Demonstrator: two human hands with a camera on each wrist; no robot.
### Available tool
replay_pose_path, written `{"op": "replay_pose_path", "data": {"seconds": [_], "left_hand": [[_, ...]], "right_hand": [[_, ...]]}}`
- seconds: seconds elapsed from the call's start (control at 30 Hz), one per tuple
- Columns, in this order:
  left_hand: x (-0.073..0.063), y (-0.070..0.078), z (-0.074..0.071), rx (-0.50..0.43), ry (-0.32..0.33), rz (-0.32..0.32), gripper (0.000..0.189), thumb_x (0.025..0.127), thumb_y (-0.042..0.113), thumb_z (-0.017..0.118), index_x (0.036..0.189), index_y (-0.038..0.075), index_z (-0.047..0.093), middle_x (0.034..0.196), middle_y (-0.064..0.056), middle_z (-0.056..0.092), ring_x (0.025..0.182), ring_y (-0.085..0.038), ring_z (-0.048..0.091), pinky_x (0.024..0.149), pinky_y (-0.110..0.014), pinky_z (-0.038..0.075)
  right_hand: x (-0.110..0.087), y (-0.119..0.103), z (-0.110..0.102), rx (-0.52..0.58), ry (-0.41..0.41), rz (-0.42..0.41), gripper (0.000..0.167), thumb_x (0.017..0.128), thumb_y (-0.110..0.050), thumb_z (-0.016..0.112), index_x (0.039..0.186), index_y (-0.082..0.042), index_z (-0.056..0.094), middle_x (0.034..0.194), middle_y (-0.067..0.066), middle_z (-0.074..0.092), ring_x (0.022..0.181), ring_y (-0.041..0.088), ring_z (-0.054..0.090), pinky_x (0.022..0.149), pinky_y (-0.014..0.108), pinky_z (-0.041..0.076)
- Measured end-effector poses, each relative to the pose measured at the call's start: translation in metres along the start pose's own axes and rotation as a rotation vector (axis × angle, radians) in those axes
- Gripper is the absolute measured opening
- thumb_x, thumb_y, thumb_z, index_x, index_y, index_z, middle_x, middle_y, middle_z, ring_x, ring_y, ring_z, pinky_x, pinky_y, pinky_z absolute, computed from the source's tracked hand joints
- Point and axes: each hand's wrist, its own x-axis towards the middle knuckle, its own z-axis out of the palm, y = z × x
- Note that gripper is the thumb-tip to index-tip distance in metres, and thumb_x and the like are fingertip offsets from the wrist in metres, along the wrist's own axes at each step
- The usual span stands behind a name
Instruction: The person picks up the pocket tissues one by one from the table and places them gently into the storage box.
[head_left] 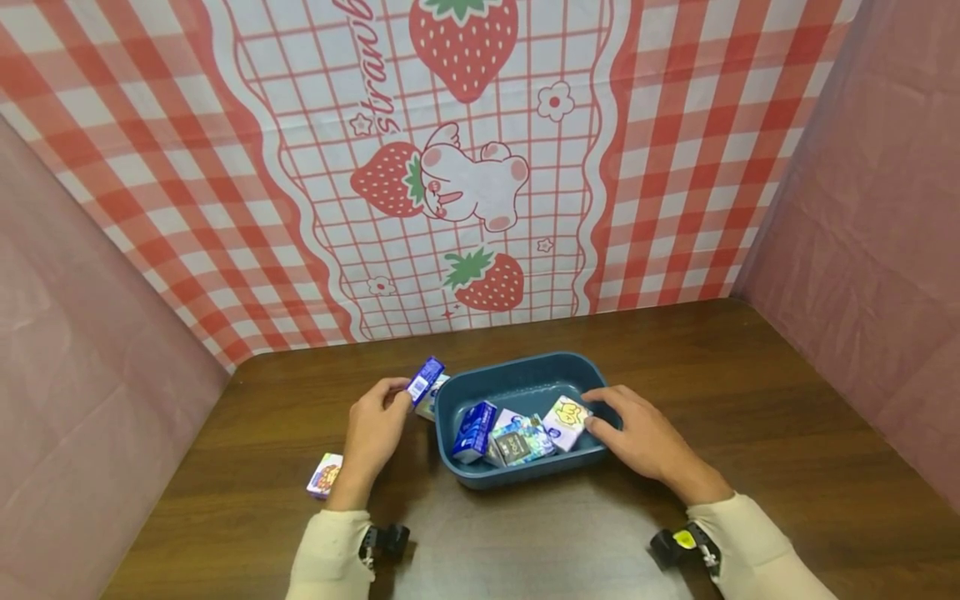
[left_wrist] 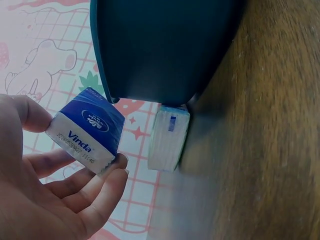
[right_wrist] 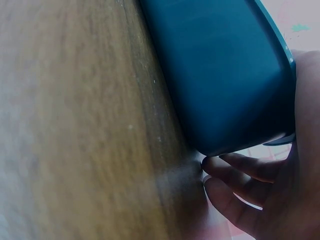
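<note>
My left hand (head_left: 380, 425) pinches a blue Vinda tissue pack (left_wrist: 92, 120) between thumb and fingers, raised just left of the dark teal bin (head_left: 517, 479). Beneath it, another tissue pack (left_wrist: 169, 140) sits on the table against the bin's left end. At the bin's right end, my right hand (head_left: 641, 429) reaches over the rim, thumb and index finger at the edges of a white tissue pack with a yellow cartoon (head_left: 567, 419). Its other fingers (right_wrist: 235, 200) curl outside the end wall. Inside the bin also lie a blue pack (head_left: 474, 433) and several patterned packs (head_left: 525, 442).
A small tissue pack with a brown and yellow picture (head_left: 325, 476) lies on the wooden table (head_left: 750, 417), left of my left wrist. Behind the table hangs a red checked strawberry cloth (head_left: 472, 167). Pink cloth walls (head_left: 885, 208) stand at both sides.
</note>
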Motion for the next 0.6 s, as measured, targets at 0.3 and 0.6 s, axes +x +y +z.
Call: {"op": "replay_pose_path", "data": {"seconds": [0.3,0.6], "left_hand": [[-0.0023,0.0026,0.0035,-0.031,-0.011,0.042,0.025,0.092,0.019,0.064,0.113,0.007,0.073,0.101,-0.008,0.074,0.089,-0.018,0.068,0.074,-0.031,0.052],[-0.0035,0.0074,0.0062,-0.074,-0.009,0.063,0.025,0.091,0.019,0.068,0.113,0.009,0.073,0.102,-0.007,0.074,0.089,-0.018,0.069,0.074,-0.031,0.054]], "right_hand": [[-0.0001,0.0001,0.0001,-0.005,-0.001,0.0,0.038,0.095,-0.031,0.065,0.128,-0.013,0.065,0.128,0.011,0.061,0.117,0.031,0.057,0.099,0.06,0.044],[-0.0002,-0.0005,-0.0012,0.001,-0.011,0.006,0.039,0.095,-0.031,0.064,0.129,-0.014,0.064,0.128,0.011,0.061,0.116,0.031,0.057,0.098,0.06,0.044]]}}
